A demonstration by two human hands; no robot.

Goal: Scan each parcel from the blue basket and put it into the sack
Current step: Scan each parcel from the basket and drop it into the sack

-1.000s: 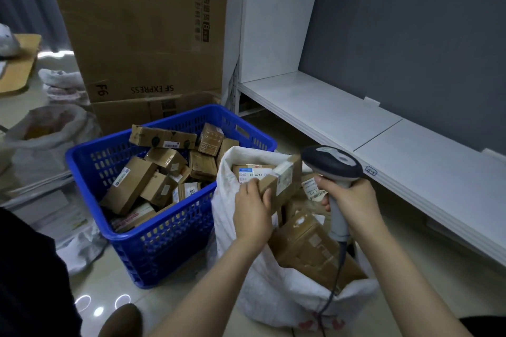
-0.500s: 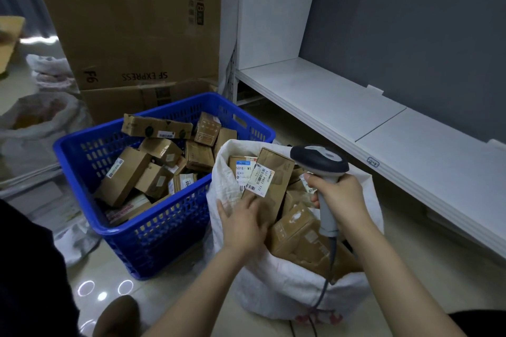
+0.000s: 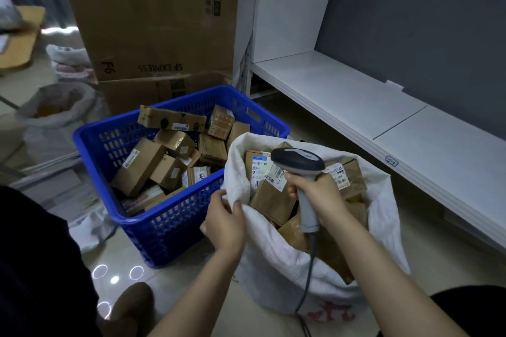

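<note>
Left hand (image 3: 225, 223) pinches the near rim of the white sack (image 3: 323, 276), fingers curled into the fabric, no parcel in it. Right hand (image 3: 319, 197) is wrapped round the scanner (image 3: 298, 163) grip, held over the sack's boxes. Blue basket (image 3: 164, 230), just left of the sack and touching it, holds the parcels (image 3: 175, 156).

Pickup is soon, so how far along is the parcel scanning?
Done: several cardboard parcels lie in the white sack. In hand: the left hand grips the sack's rim, the right hand holds the barcode scanner; neither holds a parcel. Left: many parcels in the blue basket.
</note>
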